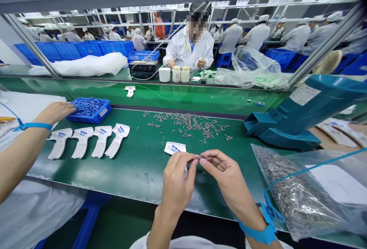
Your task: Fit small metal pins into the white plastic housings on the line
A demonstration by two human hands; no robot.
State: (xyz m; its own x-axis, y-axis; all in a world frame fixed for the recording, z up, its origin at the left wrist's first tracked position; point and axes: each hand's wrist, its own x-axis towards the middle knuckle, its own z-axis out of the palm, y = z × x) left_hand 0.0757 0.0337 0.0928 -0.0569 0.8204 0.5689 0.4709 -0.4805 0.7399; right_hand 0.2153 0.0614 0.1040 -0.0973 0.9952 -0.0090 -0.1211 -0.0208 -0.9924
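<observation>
My left hand (179, 178) and my right hand (225, 172) meet fingertip to fingertip above the bench. Between them they pinch one small metal part (199, 158), too tiny to tell its exact kind. Just behind my left hand lies a white plastic shell (174, 147) with blue pieces on it, partly covered by my fingers. Farther back, a loose pile of similar small metal parts (195, 123) spreads over the green bench (143, 146). A blue wrist strap (258, 229) circles my right wrist.
At left, another person's hand (59, 111) reaches to a blue tray (100, 116) of blue pieces. Several white shells (99, 141) stand in a row. On the right are a teal plastic bin (309, 104) and a clear bag of metal parts (295, 191). Beyond runs a green conveyor (177, 98).
</observation>
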